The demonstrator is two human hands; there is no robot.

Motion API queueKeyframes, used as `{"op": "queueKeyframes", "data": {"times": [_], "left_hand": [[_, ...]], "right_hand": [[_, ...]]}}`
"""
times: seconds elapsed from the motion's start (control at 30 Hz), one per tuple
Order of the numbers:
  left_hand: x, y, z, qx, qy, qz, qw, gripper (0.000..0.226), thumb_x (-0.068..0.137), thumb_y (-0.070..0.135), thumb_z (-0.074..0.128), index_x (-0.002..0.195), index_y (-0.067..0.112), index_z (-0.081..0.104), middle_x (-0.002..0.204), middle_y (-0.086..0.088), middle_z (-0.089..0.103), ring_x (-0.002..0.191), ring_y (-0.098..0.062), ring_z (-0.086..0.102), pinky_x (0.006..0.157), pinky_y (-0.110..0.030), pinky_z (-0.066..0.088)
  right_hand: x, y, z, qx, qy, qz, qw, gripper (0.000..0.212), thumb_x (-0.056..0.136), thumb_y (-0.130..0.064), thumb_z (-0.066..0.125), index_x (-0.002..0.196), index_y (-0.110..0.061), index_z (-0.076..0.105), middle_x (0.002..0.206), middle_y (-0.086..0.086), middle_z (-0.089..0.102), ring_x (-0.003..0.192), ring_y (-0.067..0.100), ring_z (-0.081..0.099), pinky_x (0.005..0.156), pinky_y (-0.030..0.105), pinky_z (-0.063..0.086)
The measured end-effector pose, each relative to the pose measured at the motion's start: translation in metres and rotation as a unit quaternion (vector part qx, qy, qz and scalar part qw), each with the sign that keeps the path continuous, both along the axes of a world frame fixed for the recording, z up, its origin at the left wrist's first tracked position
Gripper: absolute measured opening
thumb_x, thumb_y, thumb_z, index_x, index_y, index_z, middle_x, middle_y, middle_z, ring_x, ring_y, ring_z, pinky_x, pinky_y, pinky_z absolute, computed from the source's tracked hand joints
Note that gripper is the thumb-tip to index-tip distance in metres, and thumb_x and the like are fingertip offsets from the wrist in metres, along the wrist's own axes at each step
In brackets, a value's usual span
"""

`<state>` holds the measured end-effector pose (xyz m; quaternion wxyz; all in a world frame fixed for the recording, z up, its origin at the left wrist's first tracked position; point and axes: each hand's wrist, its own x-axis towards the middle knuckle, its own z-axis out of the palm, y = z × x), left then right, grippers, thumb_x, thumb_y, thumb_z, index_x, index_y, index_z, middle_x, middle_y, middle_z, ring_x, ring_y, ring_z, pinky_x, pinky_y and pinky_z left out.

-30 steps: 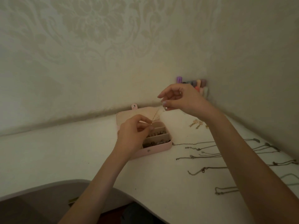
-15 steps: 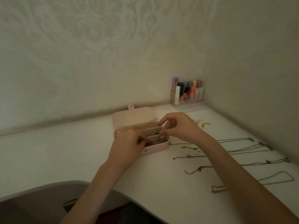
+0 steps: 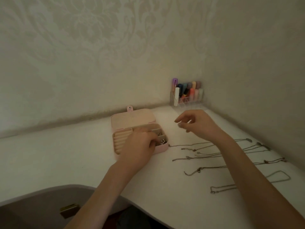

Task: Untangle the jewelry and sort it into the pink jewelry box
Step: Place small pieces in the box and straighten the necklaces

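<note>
Sitting open toward the far middle of the white surface (image 3: 66, 162), the pink jewelry box (image 3: 132, 120) has its lid tipped back. The left hand (image 3: 140, 146) reaches into its right compartments, fingertips curled among small beads; whether it pinches any cannot be told. The right hand (image 3: 198, 124) hovers just right of the box, fingers loosely bent, holding nothing visible. Chains (image 3: 206, 168) lie stretched out to the right.

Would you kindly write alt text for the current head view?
A person's left hand reaches into an open pink jewelry box on a white table, while the right hand hovers empty beside it. Thin metal chains lie in rows to the right.
</note>
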<state>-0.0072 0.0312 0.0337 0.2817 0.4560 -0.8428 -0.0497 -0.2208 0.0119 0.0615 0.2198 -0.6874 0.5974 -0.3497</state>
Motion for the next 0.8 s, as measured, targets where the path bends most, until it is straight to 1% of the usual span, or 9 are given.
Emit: {"op": "queueKeyframes", "data": {"times": [0.07,0.13,0.2,0.27,0.4,0.47,0.53,0.63,0.8], "left_hand": [[-0.017,-0.001,-0.006,-0.014,0.017,-0.044,0.999,0.025,0.076,0.004,0.053,0.082,0.015,0.074,0.090,-0.002,0.070,0.091,-0.027,0.061,0.078,-0.036,0.048],[-0.038,-0.001,-0.011,-0.015,0.011,-0.075,0.997,0.028,0.081,0.000,0.054,0.091,0.017,0.074,0.096,-0.002,0.070,0.095,-0.024,0.058,0.082,-0.041,0.048],[-0.063,0.000,-0.013,-0.017,0.000,-0.117,0.993,0.032,0.084,-0.002,0.054,0.101,0.018,0.073,0.105,-0.001,0.069,0.101,-0.021,0.055,0.086,-0.041,0.046],[-0.087,0.000,-0.014,-0.004,-0.031,-0.155,0.987,0.034,0.088,0.001,0.053,0.109,0.020,0.071,0.114,0.000,0.066,0.110,-0.020,0.051,0.091,-0.037,0.042],[-0.122,-0.010,-0.017,0.026,-0.079,-0.185,0.979,0.039,0.091,0.002,0.047,0.119,0.021,0.066,0.124,0.002,0.062,0.117,-0.021,0.047,0.093,-0.036,0.039],[-0.132,-0.016,-0.017,0.031,-0.094,-0.186,0.978,0.040,0.091,0.002,0.044,0.118,0.021,0.066,0.122,0.002,0.063,0.116,-0.022,0.048,0.094,-0.038,0.039],[-0.137,-0.020,-0.018,0.031,-0.087,-0.183,0.979,0.039,0.090,0.003,0.045,0.116,0.020,0.067,0.119,0.000,0.065,0.113,-0.023,0.050,0.093,-0.039,0.040],[-0.136,-0.024,-0.024,0.049,-0.070,-0.182,0.980,0.037,0.091,0.006,0.046,0.118,0.021,0.066,0.121,0.003,0.064,0.114,-0.021,0.050,0.094,-0.039,0.041],[-0.133,-0.021,-0.033,0.060,-0.039,-0.186,0.980,0.035,0.092,0.008,0.047,0.119,0.020,0.066,0.123,0.004,0.063,0.114,-0.021,0.049,0.094,-0.041,0.042]], "right_hand": [[-0.034,0.006,-0.001,-0.004,-0.006,-0.063,0.998,0.011,0.084,-0.010,0.068,0.086,-0.021,0.070,0.078,0.001,0.069,0.063,0.013,0.063,0.066,0.027,0.052],[-0.073,0.012,-0.009,-0.035,0.042,-0.178,0.982,0.015,0.084,-0.005,0.066,0.085,-0.019,0.070,0.080,0.005,0.068,0.069,0.019,0.062,0.072,0.031,0.051],[-0.108,0.023,-0.017,-0.064,0.080,-0.282,0.954,0.018,0.083,-0.002,0.061,0.086,-0.016,0.071,0.087,0.011,0.069,0.075,0.023,0.061,0.075,0.035,0.052],[-0.130,0.034,-0.023,-0.057,0.084,-0.332,0.938,0.021,0.084,0.001,0.056,0.091,-0.011,0.072,0.093,0.015,0.070,0.082,0.029,0.063,0.079,0.042,0.054],[-0.140,0.045,-0.034,-0.010,0.161,-0.349,0.923,0.025,0.087,0.000,0.054,0.105,-0.007,0.071,0.106,0.017,0.069,0.098,0.034,0.063,0.089,0.039,0.050],[-0.137,0.046,-0.039,0.024,0.217,-0.347,0.912,0.026,0.089,-0.005,0.054,0.110,-0.011,0.070,0.111,0.016,0.067,0.103,0.033,0.061,0.089,0.036,0.048],[-0.135,0.045,-0.038,0.065,0.262,-0.340,0.901,0.025,0.091,-0.010,0.053,0.110,-0.012,0.070,0.113,0.015,0.066,0.104,0.032,0.061,0.087,0.034,0.046],[-0.133,0.043,-0.033,0.124,0.265,-0.342,0.893,0.027,0.093,-0.010,0.050,0.112,-0.011,0.069,0.114,0.015,0.065,0.104,0.031,0.060,0.086,0.033,0.047],[-0.133,0.045,-0.042,0.050,0.246,-0.350,0.903,0.030,0.089,-0.004,0.050,0.106,-0.017,0.070,0.113,0.014,0.064,0.102,0.032,0.059,0.086,0.033,0.045]]}}
